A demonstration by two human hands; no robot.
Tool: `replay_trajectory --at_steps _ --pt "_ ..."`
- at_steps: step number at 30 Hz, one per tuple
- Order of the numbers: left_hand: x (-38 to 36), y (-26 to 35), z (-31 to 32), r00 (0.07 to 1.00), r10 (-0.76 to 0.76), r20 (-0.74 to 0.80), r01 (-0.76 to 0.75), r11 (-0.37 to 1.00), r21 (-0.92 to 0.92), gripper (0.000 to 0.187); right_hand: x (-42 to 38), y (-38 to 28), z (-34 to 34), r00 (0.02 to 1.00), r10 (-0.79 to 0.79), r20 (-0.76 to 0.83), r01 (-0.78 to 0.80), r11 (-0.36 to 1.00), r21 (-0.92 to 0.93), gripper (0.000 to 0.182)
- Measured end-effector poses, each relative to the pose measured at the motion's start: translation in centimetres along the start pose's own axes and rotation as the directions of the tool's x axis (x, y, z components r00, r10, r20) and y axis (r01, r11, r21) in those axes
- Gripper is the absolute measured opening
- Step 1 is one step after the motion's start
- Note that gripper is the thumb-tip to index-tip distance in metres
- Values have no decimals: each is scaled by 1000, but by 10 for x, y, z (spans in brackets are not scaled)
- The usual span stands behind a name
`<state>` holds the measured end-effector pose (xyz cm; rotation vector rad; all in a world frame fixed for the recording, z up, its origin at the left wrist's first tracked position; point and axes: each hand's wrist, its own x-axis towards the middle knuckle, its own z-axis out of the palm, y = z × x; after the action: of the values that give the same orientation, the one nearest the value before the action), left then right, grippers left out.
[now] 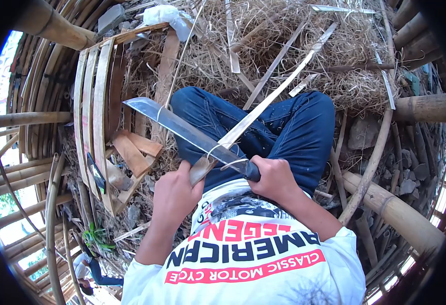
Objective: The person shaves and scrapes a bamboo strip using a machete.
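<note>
Bamboo-pole enclosure [27,120], cut off at edges; wood shavings [284,56] heaped ahead; slatted crate [101,101], left. Wooden strip [274,95], 1: slanting over jeans [307,122], near end gripped by left hand [174,188], partly covered by machete [182,132]. Right hand [275,178]: wrapped round machete handle [254,173], mostly hidden. Person [101,274], 1: lower left, small, indistinct.
</note>
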<state>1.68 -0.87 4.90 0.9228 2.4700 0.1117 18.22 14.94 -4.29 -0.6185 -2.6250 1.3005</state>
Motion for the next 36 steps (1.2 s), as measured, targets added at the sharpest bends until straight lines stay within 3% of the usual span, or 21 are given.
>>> replay_trajectory --at_steps 8,34,36 --pt "0 1 6 1000 25 8 -24 1000 -12 31 -5 15 -4 994 106 22 -103 986 -129 14" --pt "-6 -7 16 996 29 86 -23 997 -72 27 -18 26 -12 993 121 -14 -120 957 -264 19" --pt "-7 -15 11 1000 26 -4 -26 1000 -2 27 -18 40 -26 966 253 -59 -257 895 -365 21"
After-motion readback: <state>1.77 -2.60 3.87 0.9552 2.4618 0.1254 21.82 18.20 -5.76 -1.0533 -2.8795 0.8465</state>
